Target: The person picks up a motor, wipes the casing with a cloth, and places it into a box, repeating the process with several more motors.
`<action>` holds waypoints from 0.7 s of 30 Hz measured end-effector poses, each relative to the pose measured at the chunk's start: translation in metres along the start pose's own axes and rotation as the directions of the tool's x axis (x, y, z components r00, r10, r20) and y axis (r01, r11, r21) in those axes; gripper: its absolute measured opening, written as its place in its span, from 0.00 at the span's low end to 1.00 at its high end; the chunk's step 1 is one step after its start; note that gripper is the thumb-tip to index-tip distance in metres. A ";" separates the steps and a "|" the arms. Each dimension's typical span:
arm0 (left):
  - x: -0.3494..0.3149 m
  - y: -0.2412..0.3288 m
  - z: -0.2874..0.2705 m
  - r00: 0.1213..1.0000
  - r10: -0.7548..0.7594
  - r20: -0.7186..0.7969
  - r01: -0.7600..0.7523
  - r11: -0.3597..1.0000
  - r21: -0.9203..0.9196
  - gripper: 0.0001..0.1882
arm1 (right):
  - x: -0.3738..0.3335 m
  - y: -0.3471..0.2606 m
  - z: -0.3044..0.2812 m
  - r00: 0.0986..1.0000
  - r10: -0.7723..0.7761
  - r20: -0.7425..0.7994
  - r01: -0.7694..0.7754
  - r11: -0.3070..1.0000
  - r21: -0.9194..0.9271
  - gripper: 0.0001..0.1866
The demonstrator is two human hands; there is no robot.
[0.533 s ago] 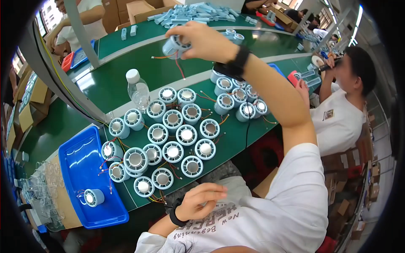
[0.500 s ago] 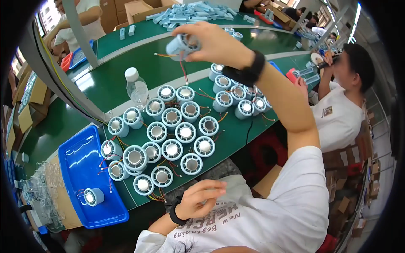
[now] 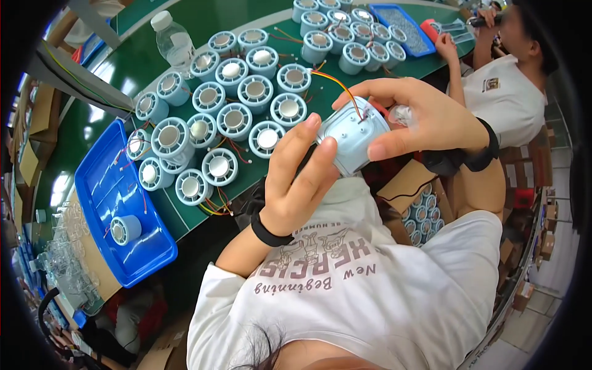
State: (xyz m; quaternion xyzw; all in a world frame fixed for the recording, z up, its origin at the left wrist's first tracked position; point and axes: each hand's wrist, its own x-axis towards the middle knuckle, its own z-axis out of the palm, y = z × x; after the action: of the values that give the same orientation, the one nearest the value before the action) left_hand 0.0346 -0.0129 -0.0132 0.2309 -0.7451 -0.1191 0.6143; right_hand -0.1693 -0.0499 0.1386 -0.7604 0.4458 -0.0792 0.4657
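R hand (image 3: 436,117) grips lt-blue unit (image 3: 350,140); L hand (image 3: 291,194) spread just beside it, contact unclr.

Wht short-slv tee (image 3: 376,296) w/ brn print (image 3: 317,266), blk wristbands (image 3: 270,232) L+R.

The whole scene is taken in by one wide fisheye view, worn on the head and directed steeply downward. The shirt (image 3: 336,302) is seen from above along the lower edge, while the left hand (image 3: 291,198) and right hand (image 3: 435,114) are framed nearby, around the middle. The bench (image 3: 231,15) is viewed at a slant and followed toward the upper edge, with a tray (image 3: 100,191) included at left and a co-worker (image 3: 499,92) at upper right. Straight edges are bent toward the rim.
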 end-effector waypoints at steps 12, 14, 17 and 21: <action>0.003 0.023 -0.019 0.700 -0.618 0.358 0.592 0.223 -0.775 0.41 | -0.008 0.012 -0.001 0.975 -0.183 -0.128 0.168 0.978 -0.120 0.26; 0.005 0.025 -0.022 0.647 -0.643 0.409 0.603 0.104 -0.791 0.41 | -0.007 0.013 -0.001 0.926 -0.361 -0.110 0.314 0.899 -0.306 0.31; 0.010 0.027 -0.024 0.546 -0.653 0.525 0.589 -0.147 -0.795 0.39 | 0.008 0.020 0.003 0.814 -0.578 -0.050 0.508 0.751 -0.421 0.33; 0.017 0.029 -0.028 0.512 -0.625 0.589 0.624 -0.201 -0.755 0.36 | 0.014 0.020 0.010 0.782 -0.623 0.008 0.556 0.693 -0.459 0.40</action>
State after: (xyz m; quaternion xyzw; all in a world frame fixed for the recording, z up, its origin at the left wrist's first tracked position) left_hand 0.0539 0.0066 0.0203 0.1475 -0.2852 -0.8235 0.4677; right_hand -0.1675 -0.0570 0.1136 -0.9391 0.2169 -0.1788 0.1978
